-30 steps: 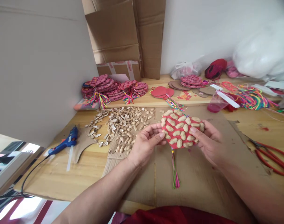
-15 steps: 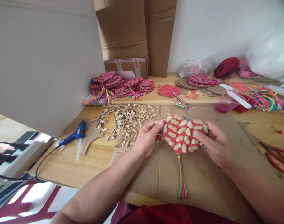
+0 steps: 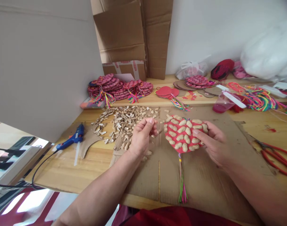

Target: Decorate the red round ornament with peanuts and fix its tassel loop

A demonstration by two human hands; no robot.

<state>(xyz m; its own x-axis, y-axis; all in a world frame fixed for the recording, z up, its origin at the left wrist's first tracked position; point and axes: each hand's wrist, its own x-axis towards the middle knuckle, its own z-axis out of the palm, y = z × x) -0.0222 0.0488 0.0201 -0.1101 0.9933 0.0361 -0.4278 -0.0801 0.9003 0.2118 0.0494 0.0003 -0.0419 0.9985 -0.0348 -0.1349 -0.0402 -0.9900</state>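
Observation:
A red heart-shaped card (image 3: 173,128) covered with peanuts in their shells hangs upright above the cardboard mat. My right hand (image 3: 214,141) grips its right edge, thumb in front and fingers behind. From the heart's lower point dangles a tassel (image 3: 182,185) of green, pink and brownish cords. My left hand (image 3: 144,130) is apart from the heart, to its left, with thumb and fingertips pinched together. Whether anything is between those fingertips is too small to tell. Behind and left of this hand lies a spread of loose peanuts and shells (image 3: 127,121).
A blue glue gun (image 3: 73,138) with a cord lies at left. Red-handled scissors (image 3: 276,157) rest at right. On the raised back ledge are stacked pink discs with tassels (image 3: 120,88), red discs (image 3: 167,91), a plastic cup (image 3: 222,105) and colourful cords (image 3: 258,99).
My left hand has let go of the heart's left edge and moved left, its fingers drawn together. My right hand still holds the heart. The view has shifted slightly.

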